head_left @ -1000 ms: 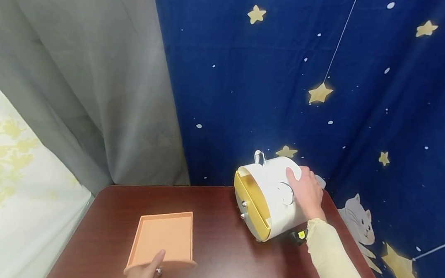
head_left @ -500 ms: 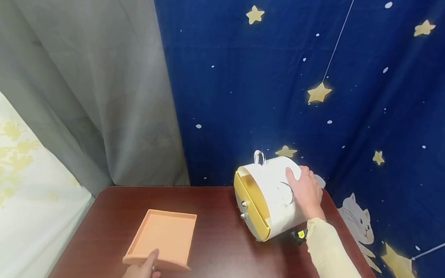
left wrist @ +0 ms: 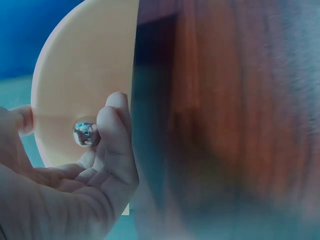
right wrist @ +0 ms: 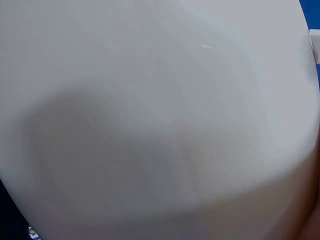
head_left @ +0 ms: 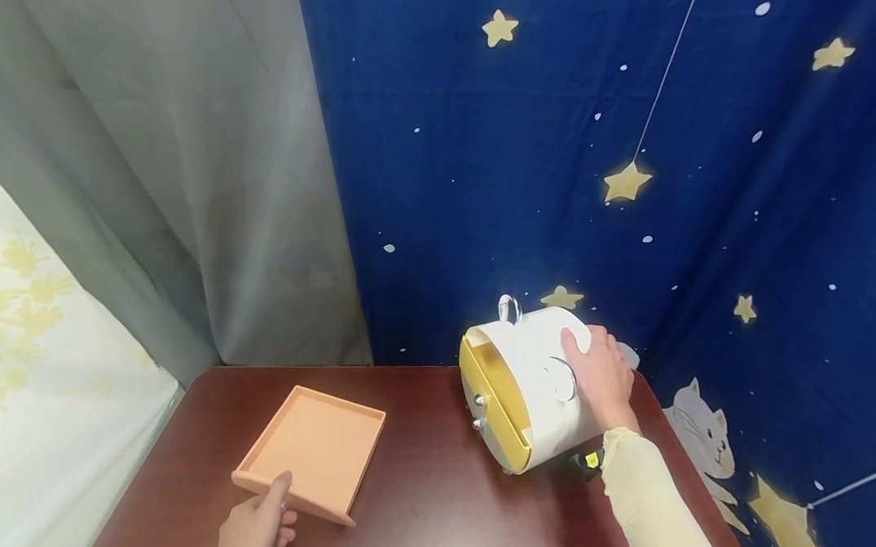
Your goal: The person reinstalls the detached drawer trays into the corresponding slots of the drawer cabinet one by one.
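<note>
My left hand [head_left: 254,518] holds a shallow orange drawer [head_left: 320,448] by its front panel, thumb over the top edge. In the left wrist view, curled fingers lie against the rounded panel [left wrist: 90,65] beside its shiny round knob [left wrist: 84,134]. The drawer's inside is bare. To the right, my right hand [head_left: 605,375] grips the top and rear of a white rounded drawer box [head_left: 533,351], thumb toward me and fingertips hidden behind it. A yellow drawer [head_left: 499,398] with a silver knob sits in its front, below an open gap. The white wall [right wrist: 150,75] fills the right wrist view.
Both pieces are over a dark red-brown table [head_left: 428,501], with bare tabletop between them. A clear ring-shaped piece [head_left: 508,309] stands up on the box. A grey curtain [head_left: 286,218] and a blue star-patterned curtain [head_left: 449,184] hang behind the table's far edge.
My left hand has moved left and slightly away from me with the orange drawer, turning it so its front panel slants. My right hand and the white box stay in place.
</note>
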Motion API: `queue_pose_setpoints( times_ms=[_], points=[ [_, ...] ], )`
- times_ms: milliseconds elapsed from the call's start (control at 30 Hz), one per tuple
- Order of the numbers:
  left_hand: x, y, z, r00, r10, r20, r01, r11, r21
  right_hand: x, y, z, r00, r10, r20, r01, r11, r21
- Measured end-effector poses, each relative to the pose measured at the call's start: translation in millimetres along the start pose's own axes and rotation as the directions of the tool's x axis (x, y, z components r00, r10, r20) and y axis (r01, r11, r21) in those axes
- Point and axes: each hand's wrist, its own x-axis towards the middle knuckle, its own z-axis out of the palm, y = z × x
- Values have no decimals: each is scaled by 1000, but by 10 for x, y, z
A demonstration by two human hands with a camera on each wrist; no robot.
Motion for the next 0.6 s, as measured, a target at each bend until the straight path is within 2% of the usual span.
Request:
queue_pose_setpoints(
  times_ms=[133,267,433,600],
  points=[
    [13,83,-77,1000,25,-18,-24,999,33,-6,-6,-4,1000,2,-1,-2,1000,1],
    [10,176,-134,996,57,-63,-54,998,43,-8,-7,-9,1000,1,-1,-1,1000,-1],
    [1,320,-191,988,93,-126,-91,996,24,-2,-5,-3,1000,-2,-2,2,1000,0],
    [-30,502,-177,981,128,-147,-130,991,-5,0,-5,-11,1000,-1,-6,1,1000,-2]
  ],
)
